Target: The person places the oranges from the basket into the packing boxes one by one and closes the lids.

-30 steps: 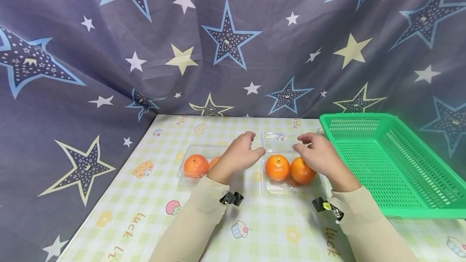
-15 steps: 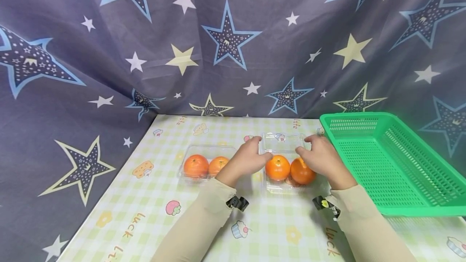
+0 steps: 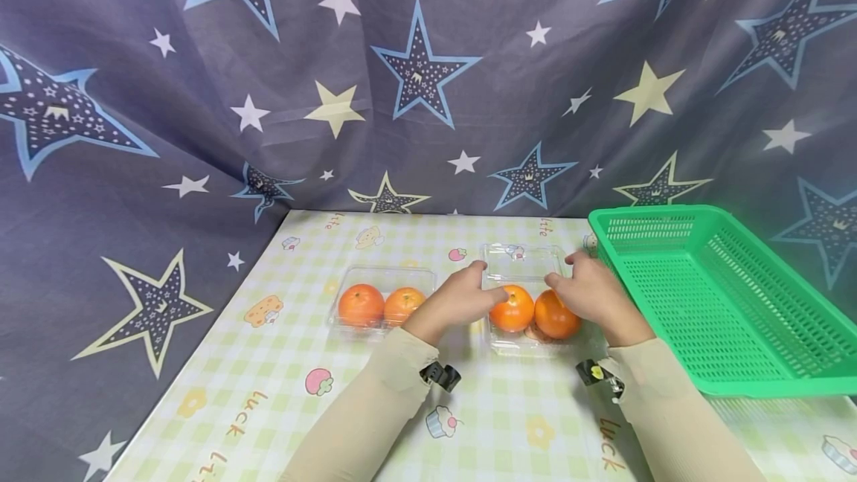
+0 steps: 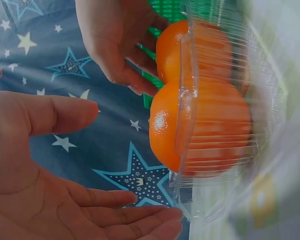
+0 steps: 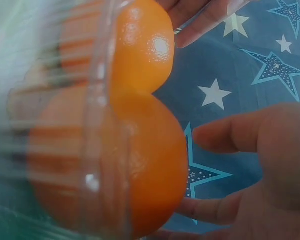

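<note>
Fingers and tray walls hide much of the fruit.

The left hand [image 3: 462, 296] covers the tray's [image 3: 535, 344] near-left rim; whether its fingertips touch the orange [image 3: 512, 309] beside them cannot be told. The right hand [image 3: 592, 292] hides the top of the second orange [image 3: 556, 316]. Both wrist views blur the tray wall, and frame edges cut off the palms. The lid [image 3: 525, 262] behind the fingers is nearly invisible.

The head view is bright and even, with only soft, faint shadows under the arms. Its edges bend a little, like a fish-eye. Both wrist views are very close up. A small white shine sits on each round orange fruit [image 4: 190, 130]. The clear plastic fruit box [image 5: 97, 125] looks smeared and blurry there, and the checked bench [image 4: 285, 75] is out of focus.
</note>
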Motion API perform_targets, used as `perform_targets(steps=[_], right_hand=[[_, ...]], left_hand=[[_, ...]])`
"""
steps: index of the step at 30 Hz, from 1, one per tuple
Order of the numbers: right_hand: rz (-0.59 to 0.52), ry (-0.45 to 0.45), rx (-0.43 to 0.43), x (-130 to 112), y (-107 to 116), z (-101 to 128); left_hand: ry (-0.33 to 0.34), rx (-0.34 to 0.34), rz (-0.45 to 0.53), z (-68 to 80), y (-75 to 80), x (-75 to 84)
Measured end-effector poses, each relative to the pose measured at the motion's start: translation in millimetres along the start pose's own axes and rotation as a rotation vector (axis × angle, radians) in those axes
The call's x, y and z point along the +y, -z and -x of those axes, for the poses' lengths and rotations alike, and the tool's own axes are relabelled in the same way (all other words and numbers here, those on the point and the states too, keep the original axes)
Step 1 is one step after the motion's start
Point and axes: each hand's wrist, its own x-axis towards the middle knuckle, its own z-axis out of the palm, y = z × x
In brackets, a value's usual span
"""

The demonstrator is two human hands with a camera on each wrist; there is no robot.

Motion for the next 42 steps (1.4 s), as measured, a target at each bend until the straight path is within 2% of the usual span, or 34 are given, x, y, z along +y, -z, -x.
perform_targets(steps=[11, 25, 35, 42], right_hand=[[-0.044, -0.028, -0.028, 2, -5, -3], [-0.131, 0.001, -0.017, -2, -10, -5], [-0.232, -0.006, -0.008, 0, -13, -8], [-0.228, -0.006, 0.0, 3, -18, -10]], left_hand=[[0.018, -0.009, -0.01, -4.4, -2.3, -4.9], [0.033, -0.001, -0.025, -2.8, 10.1, -12.1], [0.035, -0.004, 0.013, -5.7, 13.5, -16.8], [0.052, 0.002, 0.06, -6.0, 13.7, -17.5]])
